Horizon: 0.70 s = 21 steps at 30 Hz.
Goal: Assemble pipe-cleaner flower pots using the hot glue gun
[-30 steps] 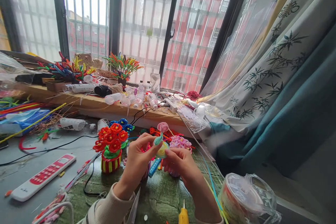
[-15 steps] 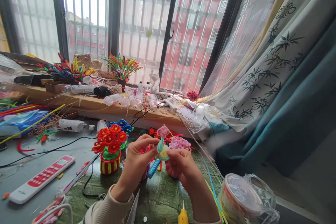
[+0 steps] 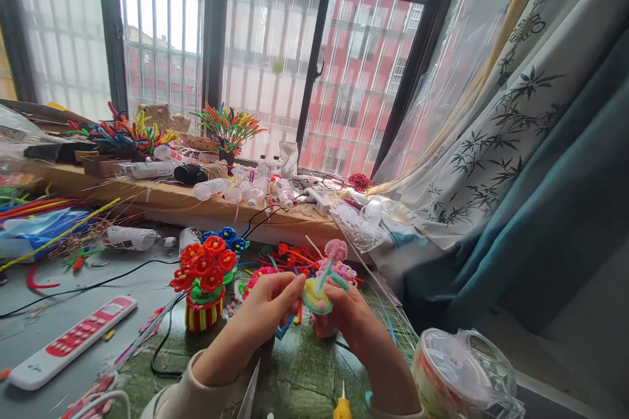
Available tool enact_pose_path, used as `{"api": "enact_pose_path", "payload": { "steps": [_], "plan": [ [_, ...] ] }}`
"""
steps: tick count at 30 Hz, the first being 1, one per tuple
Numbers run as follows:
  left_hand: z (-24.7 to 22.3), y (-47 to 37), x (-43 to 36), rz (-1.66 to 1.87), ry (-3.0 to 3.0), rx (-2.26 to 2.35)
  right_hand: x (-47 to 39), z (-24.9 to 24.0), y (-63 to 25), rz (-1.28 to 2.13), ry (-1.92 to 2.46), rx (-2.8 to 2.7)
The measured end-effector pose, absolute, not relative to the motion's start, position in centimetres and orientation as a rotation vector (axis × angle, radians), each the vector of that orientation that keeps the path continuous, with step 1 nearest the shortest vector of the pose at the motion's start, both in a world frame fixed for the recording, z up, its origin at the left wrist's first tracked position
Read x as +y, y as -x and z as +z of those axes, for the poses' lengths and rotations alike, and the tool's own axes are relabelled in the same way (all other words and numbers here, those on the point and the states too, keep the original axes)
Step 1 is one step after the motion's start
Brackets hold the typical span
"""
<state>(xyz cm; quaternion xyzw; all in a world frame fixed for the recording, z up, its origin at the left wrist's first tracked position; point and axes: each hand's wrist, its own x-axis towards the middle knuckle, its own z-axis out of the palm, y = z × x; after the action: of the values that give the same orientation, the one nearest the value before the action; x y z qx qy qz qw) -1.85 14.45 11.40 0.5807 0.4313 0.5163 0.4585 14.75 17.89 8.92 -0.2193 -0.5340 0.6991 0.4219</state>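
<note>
Between my hands is a small pipe-cleaner flower [image 3: 319,298] with a pink fuzzy bloom on top, a teal stem and leaf, and a round yellow base edged in teal. My left hand [image 3: 265,308] pinches the base's left edge with thumb and fingertips. On the other side, my right hand [image 3: 351,308] grips it near the leaf and base rim. Just behind my hands, partly hidden, stand pink pipe-cleaner flowers [image 3: 346,273]. To the left, a red pipe-cleaner bouquet [image 3: 205,265] sits in a red-and-yellow striped pot [image 3: 204,317].
A yellow-handled awl [image 3: 343,406] and a scissor-like blade [image 3: 249,393] lie near the front edge. A white-and-red remote [image 3: 73,344] rests at left. A plastic-wrapped spool [image 3: 452,366] stands at right. Bottles [image 3: 211,188] crowd the windowsill.
The flower has turned and shifted right, so its bloom now leans right and its yellow base shows more. My left hand has moved to the base's left edge; my right hand now covers the leaf side.
</note>
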Motion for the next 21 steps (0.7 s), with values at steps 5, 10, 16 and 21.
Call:
{"api": "enact_pose_path", "payload": {
  "steps": [5,10,16,21],
  "plan": [
    [11.0,0.7,13.9,1.184,-1.265,0.920,17.4,9.5,-14.8,1.808,0.504,-1.337],
    [10.8,0.0,13.7,1.233,-1.108,0.880,17.7,9.4,-14.8,1.815,0.524,-1.307],
    [10.0,0.2,14.7,1.383,-1.003,0.909,19.2,7.8,-15.1,1.821,0.622,-1.251],
    [9.0,0.4,15.5,1.441,-0.950,0.941,19.1,8.1,-15.1,1.793,0.666,-1.254]
  ]
}}
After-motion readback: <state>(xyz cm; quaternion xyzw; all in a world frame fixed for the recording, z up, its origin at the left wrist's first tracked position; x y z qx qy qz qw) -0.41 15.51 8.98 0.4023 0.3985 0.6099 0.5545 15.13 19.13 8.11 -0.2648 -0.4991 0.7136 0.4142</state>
